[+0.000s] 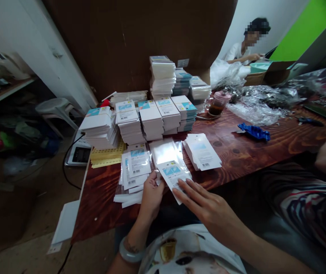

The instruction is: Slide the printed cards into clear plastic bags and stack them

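Note:
A white printed card point(169, 171) with a blue panel lies at a slant over clear plastic sleeves point(163, 149) near the table's front edge. My right hand point(205, 201) grips the card's lower right part, fingers laid along its top; the thumb is hidden. At the card's left side, my left hand point(153, 190) is closed with thumb and fingers pinched at the edge of a clear sleeve. Just left of it are several sleeved cards point(136, 163), overlapping in a pile. To the right sits a fanned stack of loose cards point(204, 152).
Banded card stacks point(153, 120) stand behind my hands, with taller stacks point(163, 76) further back. A cup with dark liquid point(216, 108), a blue plastic tool point(253, 132) and crumpled plastic point(261, 108) lie to the right. Another person point(244, 49) sits at the far right.

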### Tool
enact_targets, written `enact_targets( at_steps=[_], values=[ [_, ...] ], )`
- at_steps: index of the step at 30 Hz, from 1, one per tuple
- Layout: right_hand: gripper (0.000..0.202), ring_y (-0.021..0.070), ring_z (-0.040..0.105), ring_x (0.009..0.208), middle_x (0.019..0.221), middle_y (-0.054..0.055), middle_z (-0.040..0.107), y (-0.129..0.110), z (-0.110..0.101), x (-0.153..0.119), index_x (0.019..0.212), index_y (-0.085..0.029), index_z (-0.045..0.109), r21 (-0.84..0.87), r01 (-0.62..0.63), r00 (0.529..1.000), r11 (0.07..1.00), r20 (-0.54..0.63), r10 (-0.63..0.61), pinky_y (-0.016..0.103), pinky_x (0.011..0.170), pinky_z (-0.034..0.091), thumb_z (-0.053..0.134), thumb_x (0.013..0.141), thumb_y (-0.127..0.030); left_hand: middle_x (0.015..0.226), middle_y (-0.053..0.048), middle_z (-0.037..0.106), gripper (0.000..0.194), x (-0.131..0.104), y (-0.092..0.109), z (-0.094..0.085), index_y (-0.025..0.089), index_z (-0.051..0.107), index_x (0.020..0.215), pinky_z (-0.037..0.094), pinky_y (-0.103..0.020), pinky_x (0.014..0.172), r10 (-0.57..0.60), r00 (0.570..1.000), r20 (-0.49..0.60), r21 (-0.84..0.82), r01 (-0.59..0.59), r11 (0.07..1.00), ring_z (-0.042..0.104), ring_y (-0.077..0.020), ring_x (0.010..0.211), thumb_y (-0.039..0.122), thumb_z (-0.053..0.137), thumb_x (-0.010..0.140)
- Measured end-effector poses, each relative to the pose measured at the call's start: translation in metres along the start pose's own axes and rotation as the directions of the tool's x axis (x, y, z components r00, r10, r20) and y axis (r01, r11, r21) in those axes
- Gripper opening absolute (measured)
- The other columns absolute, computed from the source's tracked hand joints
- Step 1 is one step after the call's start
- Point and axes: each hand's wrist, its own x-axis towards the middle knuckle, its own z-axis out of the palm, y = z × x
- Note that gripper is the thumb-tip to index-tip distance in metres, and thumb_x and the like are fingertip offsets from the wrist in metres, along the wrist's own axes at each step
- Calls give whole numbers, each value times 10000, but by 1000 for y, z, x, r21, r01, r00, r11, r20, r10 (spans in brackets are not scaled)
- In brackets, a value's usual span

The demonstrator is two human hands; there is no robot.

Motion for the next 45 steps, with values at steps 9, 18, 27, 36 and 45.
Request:
enact_targets(
  at_steps=[9,18,27,36,45],
  values=[
    [503,224,563,1149,1275,137,570,37,43,64,1278,-112,513,10,-195,977,981,-81,196,340,932,496,405,805,18,912,-43,715,511,-3,4,1,170,613,1094,552,-269,737,-93,992,-90,73,99,992,675,-177,852,277,784,625],
    [407,150,675,899,1080,31,695,12,12,99,1094,-182,645,188,-261,834,947,-449,319,208,724,522,419,807,-5,906,-49,725,320,-1,4,-8,166,648,979,538,-274,721,-110,982,-151,-225,75,972,685,-166,785,300,705,694],
    [321,165,688,862,964,25,727,32,28,70,1018,-202,679,510,-186,845,840,-354,402,256,773,540,477,821,-49,1021,-30,703,452,-5,20,-6,241,549,1208,563,-309,701,-196,979,-58,-252,175,952,692,-175,787,343,645,778],
    [283,161,692,838,942,37,731,27,32,64,1018,-184,679,566,-97,829,818,-410,382,255,764,550,516,829,-52,956,-59,720,589,-1,14,-6,223,499,1221,557,-272,673,-171,983,-71,-114,163,980,692,-190,812,131,704,676],
    [358,176,637,1018,1144,55,662,-15,18,121,1058,-211,671,425,66,873,903,-462,154,291,870,519,468,830,-25,867,-112,690,343,12,9,21,38,638,1062,542,-253,714,314,913,-259,461,-169,871,665,-193,828,228,478,826]
  ],
)
